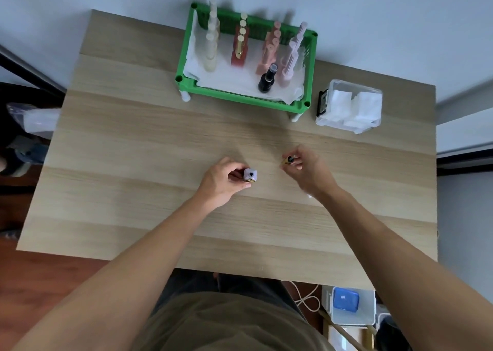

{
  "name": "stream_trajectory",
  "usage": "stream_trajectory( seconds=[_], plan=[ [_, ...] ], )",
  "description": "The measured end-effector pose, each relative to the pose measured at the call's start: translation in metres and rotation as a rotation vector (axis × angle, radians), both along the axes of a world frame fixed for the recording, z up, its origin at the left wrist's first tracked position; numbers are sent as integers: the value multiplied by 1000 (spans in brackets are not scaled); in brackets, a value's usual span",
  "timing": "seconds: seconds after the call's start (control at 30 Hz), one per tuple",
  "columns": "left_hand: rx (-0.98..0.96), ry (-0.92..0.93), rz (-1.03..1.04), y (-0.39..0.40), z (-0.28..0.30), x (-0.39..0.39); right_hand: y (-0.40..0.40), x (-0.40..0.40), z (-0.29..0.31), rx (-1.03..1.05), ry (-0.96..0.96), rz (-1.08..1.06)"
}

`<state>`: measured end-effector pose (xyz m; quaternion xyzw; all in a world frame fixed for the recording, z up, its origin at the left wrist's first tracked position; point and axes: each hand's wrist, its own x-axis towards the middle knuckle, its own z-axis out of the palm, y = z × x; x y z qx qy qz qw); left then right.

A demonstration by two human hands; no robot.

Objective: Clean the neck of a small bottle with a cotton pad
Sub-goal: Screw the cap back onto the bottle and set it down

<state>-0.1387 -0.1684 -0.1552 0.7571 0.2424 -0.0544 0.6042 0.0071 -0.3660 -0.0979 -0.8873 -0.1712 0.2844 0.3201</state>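
Left hand (222,180): I am gripping the small lilac bottle (250,175) with curled fingers, holding it upright on the table (133,150); its open neck is facing up at me.
Right hand (302,164): I am pinching the gold-and-black cap (289,161) between fingertips, just above or on the table; I cannot tell which.
Risk, spill: the bottle is standing uncapped; if I am loosening my left-hand grip while reaching away, it is likely to tip and leak onto the wood.
Risk, cap: the cap is looking small and round; set down on its side, it may be rolling off toward the table edge.
Risk, reach: the cotton pads (358,108) are sitting in a clear box (349,109) well apart, at the far right; reaching there means passing near the green rack (186,57).
Surface: pale wood-grain table, a smooth top offering the bottle little grip.
Far zone: the rack is holding rows of cream, red, pink and lilac bottles plus one black bottle (267,78).
Room: a pale wall is running behind the table and reddish flooring is showing at left.
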Motion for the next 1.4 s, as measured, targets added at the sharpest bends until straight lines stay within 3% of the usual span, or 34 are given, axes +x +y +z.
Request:
stream_trajectory(
  seconds=[0.27,0.67,1.4],
  plan=[
    [92,17,-37,-3,9,-1,-5,-9,29,69,-41,120],
    [-2,25,29,4,31,-7,-14,-15,63,233,-23,80],
    [2,6,20,5,41,-9,5,-22,48,255,-42,76]
  ],
)
